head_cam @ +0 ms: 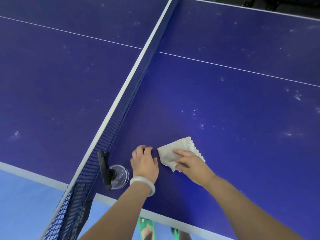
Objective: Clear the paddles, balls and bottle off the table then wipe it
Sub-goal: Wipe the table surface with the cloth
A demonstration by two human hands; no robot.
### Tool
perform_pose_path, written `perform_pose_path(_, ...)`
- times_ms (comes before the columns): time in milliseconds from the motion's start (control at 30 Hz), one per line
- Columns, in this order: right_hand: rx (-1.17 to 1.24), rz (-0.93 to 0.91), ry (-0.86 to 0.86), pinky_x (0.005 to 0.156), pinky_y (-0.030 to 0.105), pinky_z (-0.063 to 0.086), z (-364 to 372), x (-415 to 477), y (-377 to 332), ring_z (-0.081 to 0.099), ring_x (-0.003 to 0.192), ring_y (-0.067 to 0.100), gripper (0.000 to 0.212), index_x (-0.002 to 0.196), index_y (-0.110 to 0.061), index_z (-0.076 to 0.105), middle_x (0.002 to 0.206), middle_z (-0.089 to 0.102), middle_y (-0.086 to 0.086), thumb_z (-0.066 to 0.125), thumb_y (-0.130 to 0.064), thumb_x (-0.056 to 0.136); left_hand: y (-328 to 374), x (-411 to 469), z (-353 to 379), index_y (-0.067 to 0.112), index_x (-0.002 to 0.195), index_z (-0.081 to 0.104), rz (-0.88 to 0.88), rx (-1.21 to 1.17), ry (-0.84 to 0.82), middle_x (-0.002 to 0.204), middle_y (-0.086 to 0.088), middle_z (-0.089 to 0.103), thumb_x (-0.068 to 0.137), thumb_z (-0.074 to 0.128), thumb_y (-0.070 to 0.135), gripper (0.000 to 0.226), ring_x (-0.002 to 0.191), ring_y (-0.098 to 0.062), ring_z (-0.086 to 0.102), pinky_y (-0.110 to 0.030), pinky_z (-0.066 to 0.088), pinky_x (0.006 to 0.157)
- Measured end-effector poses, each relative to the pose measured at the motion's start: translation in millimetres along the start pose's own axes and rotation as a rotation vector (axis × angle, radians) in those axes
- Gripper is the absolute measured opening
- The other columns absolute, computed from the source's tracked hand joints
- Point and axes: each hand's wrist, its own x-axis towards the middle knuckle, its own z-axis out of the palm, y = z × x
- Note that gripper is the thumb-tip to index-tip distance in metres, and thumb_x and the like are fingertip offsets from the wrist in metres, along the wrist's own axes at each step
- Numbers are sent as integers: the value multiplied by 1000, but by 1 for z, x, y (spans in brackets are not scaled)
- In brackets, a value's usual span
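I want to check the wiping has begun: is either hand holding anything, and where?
The right hand presses flat on the near half of the cloth; no grip shows. The left hand rests curled on the table, holding nothing.

Speckled blue table (pixel 225 101) — pale cloth (pixel 180 146) atop

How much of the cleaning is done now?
No paddles, balls or bottle show on the table in view, so clearing looks done. Wiping is under way: the right hand presses the cloth down near the net, the left hand rests beside it. White specks on both halves are left to wipe.
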Motion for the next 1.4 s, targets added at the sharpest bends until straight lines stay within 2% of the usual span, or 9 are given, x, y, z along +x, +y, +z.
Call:
perform_pose_path(100, 104, 143, 242, 86, -1, 28, -6, 1, 0, 40, 110, -14, 23, 114, -25, 71, 133, 47, -25, 57, -17, 98, -5, 0, 1, 24, 136, 51, 128, -144, -60, 134, 7, 40, 92, 62, 21, 45, 124, -16, 32, -33, 36, 107)
perform_pose_path(200, -25, 301, 505, 92, 14, 36, -12, 4, 4, 35, 119, 5, 39, 130, -19, 57, 130, 46, -9, 58, -5, 93, -3, 2, 3, 28, 139, 49, 266, -242, -177, 125, 15, 40, 91, 65, 10, 53, 115, -6, 33, -25, 39, 104)
perform_pose_path(300, 68, 466, 457, 90, 34, 49, -17, 10, 5, 46, 114, 19, 36, 122, -15, 54, 117, 44, -3, 68, -10, 90, 0, 8, 3, 30, 138, 51, 292, -208, -203, 115, 13, 41, 91, 63, 5, 54, 108, -6, 39, -19, 38, 98)
perform_pose_path(500, 275, 550, 454, 56, 24, 43, -25, 14, 9, 52, 67, 12, 18, 86, -17, 58, 85, 59, -1, 76, -19, 82, 14, 14, 0, 31, 124, 54, 82, -367, -235, 93, 11, 59, 95, 54, 9, 37, 84, -7, 60, -19, 50, 75)
perform_pose_path(700, 888, 635, 391, 80, 40, 56, -48, 10, 2, 68, 95, 28, 32, 110, -6, 60, 106, 69, 10, 74, -1, 82, 31, 14, -4, 26, 113, 46, -119, -589, -251, 93, 3, 63, 87, 68, 10, 38, 80, -18, 67, -24, 52, 66)
perform_pose_path(867, 1119, 663, 300, 73, 37, 56, -55, 9, -2, 71, 85, 26, 19, 106, -1, 68, 99, 74, 13, 69, 0, 86, 41, 12, -11, 28, 118, 50, 32, -507, -279, 108, 3, 51, 84, 71, 12, 43, 93, -11, 55, -16, 44, 77)
perform_pose_path(1033, 1181, 561, 224, 78, 40, 57, -50, 10, -9, 73, 91, 27, 20, 110, -6, 68, 101, 75, 12, 68, -7, 89, 51, 8, -15, 39, 126, 50, 198, -424, -453, 125, 13, 37, 77, 79, 38, 57, 119, -9, 34, -30, 36, 103)
perform_pose_path(1267, 1219, 332, 92, 84, 33, 54, -41, 4, -21, 69, 106, 29, 31, 120, -5, 65, 115, 71, 15, 58, 4, 91, 59, 5, -13, 33, 123, 52, 163, -551, -350, 110, 9, 50, 82, 78, 30, 49, 89, -3, 56, -5, 45, 67)
perform_pose_path(1400, 1237, 288, 43, 96, 35, 51, -40, 0, -22, 66, 113, 27, 47, 123, -6, 62, 119, 69, 14, 49, 20, 86, 56, 7, -14, 31, 128, 54, 146, -553, -314, 105, 10, 50, 85, 75, 21, 48, 84, -2, 57, 0, 42, 64)
